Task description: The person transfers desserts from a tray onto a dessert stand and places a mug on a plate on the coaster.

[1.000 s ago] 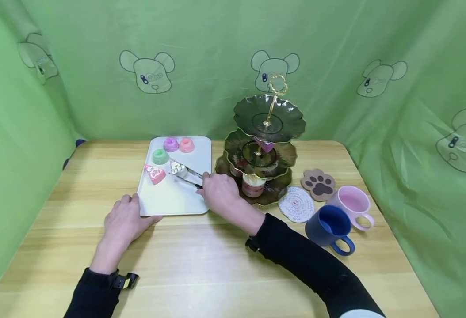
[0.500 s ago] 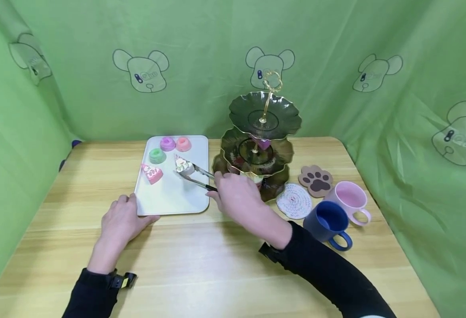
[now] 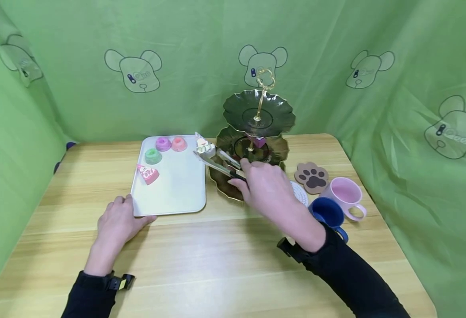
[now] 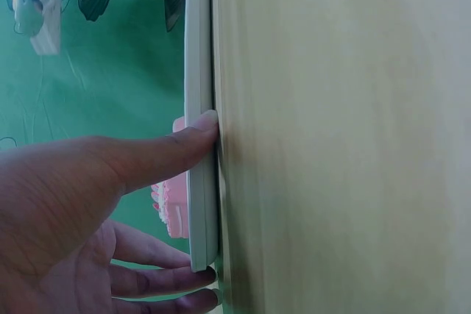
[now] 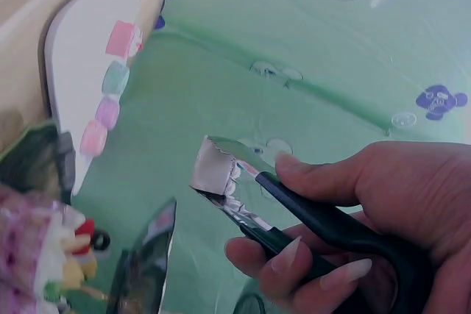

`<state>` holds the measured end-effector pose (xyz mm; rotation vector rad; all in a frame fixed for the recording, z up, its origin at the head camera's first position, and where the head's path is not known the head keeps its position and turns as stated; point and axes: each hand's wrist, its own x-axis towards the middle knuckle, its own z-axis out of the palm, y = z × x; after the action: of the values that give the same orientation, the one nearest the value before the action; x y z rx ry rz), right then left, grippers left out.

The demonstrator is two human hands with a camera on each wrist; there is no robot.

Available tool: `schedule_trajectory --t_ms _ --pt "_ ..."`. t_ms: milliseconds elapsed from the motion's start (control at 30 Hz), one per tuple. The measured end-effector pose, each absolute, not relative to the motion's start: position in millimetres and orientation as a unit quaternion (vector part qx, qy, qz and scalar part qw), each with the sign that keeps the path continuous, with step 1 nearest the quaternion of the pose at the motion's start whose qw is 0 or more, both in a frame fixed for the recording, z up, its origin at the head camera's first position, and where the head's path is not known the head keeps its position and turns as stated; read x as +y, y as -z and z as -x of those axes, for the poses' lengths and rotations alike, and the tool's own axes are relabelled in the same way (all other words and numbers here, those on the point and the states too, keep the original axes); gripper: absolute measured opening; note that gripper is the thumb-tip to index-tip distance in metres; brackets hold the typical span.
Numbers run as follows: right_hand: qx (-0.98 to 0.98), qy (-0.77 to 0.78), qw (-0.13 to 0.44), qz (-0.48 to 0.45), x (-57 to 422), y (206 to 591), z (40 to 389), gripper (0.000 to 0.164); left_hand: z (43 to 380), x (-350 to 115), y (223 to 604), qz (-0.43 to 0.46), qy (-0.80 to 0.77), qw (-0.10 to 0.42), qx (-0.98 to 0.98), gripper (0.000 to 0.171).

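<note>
My right hand grips black-handled tongs. Between the metal tips of the tongs is a small white cake slice, raised in front of the left side of a dark tiered stand. In the right wrist view the tongs pinch the slice by its sides. My left hand holds the near left corner of a white tray, thumb along the front edge and fingers at the left edge. A pink cake slice and green, purple and coral ring-shaped sweets lie on the tray.
Right of the stand lie a paw-shaped coaster and a round woven coaster, partly hidden by my right arm. A pink mug and a blue mug stand beside them. Green cloth surrounds the table.
My right hand has moved right and up with the tongs, carrying the white cake slice off the tray toward the stand. The left hand stays at the tray corner.
</note>
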<state>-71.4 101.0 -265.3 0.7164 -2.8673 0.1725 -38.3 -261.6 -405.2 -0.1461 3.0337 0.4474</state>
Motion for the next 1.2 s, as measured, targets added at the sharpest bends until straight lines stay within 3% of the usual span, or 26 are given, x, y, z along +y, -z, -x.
schedule_trajectory --t_ms 167,467,1200 --pt "-0.968 -0.065 0.091 -0.223 118 263 79 0.059 39 -262 406 0.047 -0.144 0.034 0.988 0.095" --pt "-0.973 -0.069 0.098 -0.197 139 270 94 0.038 37 -263 404 0.043 -0.145 0.029 0.988 0.096" --pt "-0.974 -0.090 0.100 -0.182 149 283 106 0.039 35 -261 405 0.047 -0.144 0.027 0.988 0.096"
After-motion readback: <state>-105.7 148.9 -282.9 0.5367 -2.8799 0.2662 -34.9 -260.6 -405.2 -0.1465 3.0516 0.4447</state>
